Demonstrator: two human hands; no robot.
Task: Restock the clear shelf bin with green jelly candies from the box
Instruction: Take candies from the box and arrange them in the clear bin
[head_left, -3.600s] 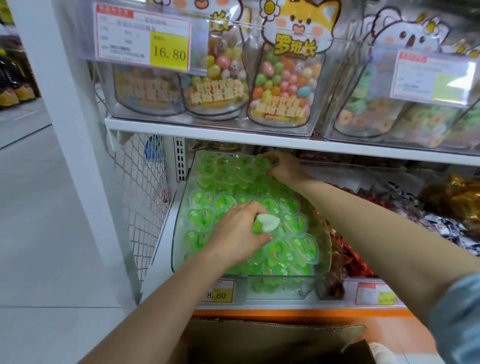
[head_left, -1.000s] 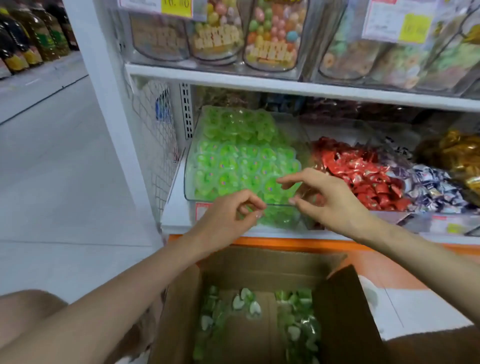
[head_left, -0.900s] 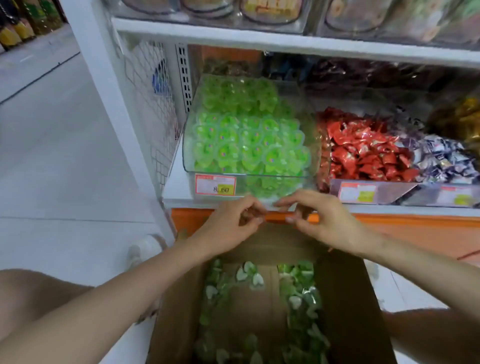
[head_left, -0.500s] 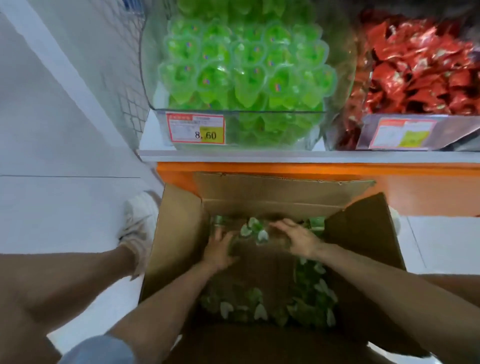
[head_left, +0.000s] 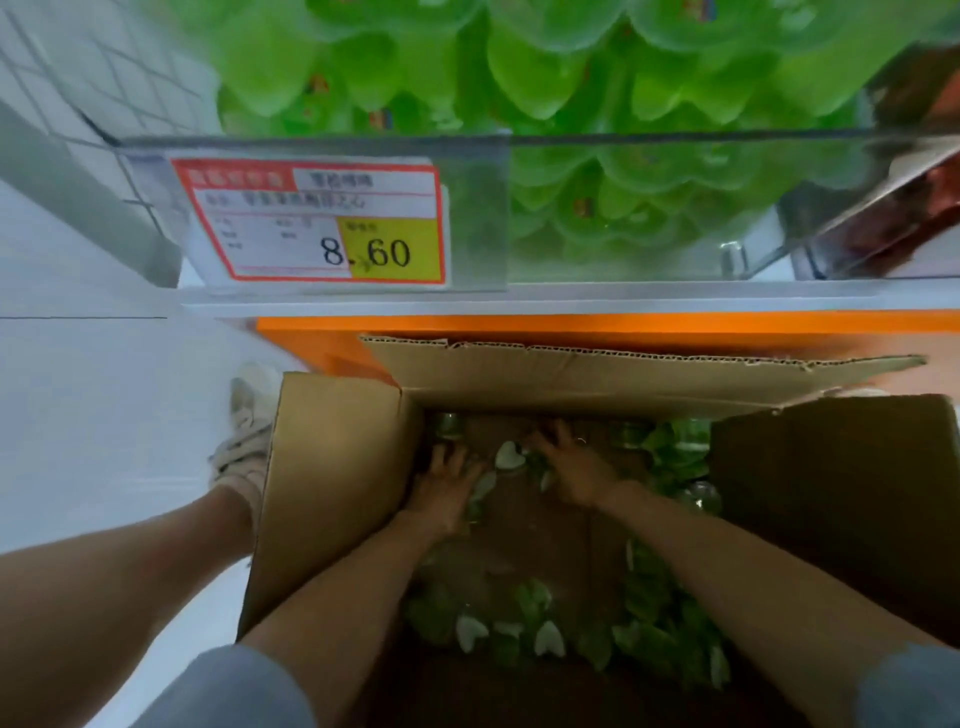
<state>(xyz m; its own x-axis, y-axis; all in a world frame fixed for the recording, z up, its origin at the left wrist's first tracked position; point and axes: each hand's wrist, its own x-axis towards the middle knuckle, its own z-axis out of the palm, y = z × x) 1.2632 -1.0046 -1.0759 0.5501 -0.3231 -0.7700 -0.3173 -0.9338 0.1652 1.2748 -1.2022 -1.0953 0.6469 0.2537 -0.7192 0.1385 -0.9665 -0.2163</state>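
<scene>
1. Both hands have come down from the bin since the earlier frames and now sit low inside the box; the view has also dropped closer, so the bin fills the top edge.
2. Left hand (head_left: 447, 488): palm down at the far end of the cardboard box (head_left: 332, 493), fingers spread flat on the candies, grip apart.
3. Right hand (head_left: 576, 467): just beside the left, palm down, fingers straight and pointing at the far wall of the box, grip apart, resting on the candies.
4. A white heart-shaped lid (head_left: 508, 457) lies between the two hands, touching or nearly touching both; too blurred to say which.
5. Green jelly candies (head_left: 524, 597) lie loose along the bottom of the box, mostly at the near end and the right side, some flipped white side up.
6. Clear shelf bin (head_left: 675, 136) stands on the white shelf (head_left: 519, 304) above the box, piled with more green jellies up to and over its front rim.
7. Price tag (head_left: 317, 223) on the bin front reads 8.60.
8. Light shoe (head_left: 244, 441) on the floor touches the left wall of the box.
9. Blue-grey sleeves (head_left: 223, 691) show at the bottom edge.
</scene>
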